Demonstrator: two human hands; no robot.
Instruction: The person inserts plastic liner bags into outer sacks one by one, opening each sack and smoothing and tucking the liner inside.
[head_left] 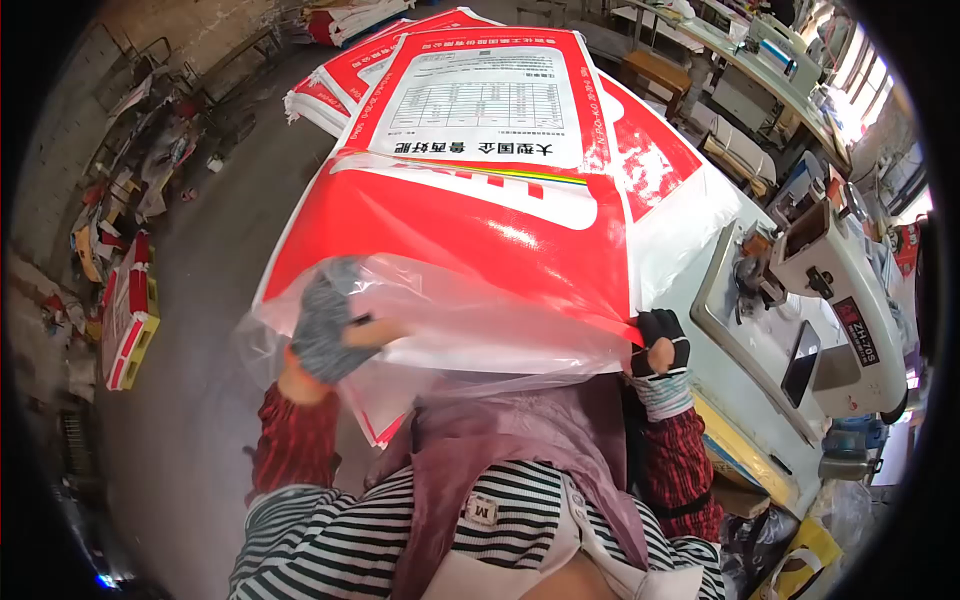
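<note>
Head view, printed bag: the red-and-white printed bag (450,215) lies in front of the person, atop other bags (655,150), its red near end reaching toward the purple apron (525,420).
Clear film: a loose, wrinkled sheet of clear film (500,348) lies along that near end, trailing out past its left side.
Right hand: the right hand (660,350), in a dark fingerless glove, has its grip clamped on the bag's near right corner; whether film is pinched there too, I cannot tell.
Left hand: the left hand (335,325), in a grey glove, is among the film near the left side, thumb pointing inward; its blur leaves me unable to tell whether the grip is closed on anything.
Good anchor: a firm right corner would give the left hand something to pull against.
Loose film: spreading it outward with a flat palm should suit it better than tugging, since thin film likely creases or tears.
Layers: feeling for film and bag separately would help avoid catching both.
Sewing machine: the sewing machine (845,310) stands just beyond the right hand, so sideways sweeps there are best small.
</note>
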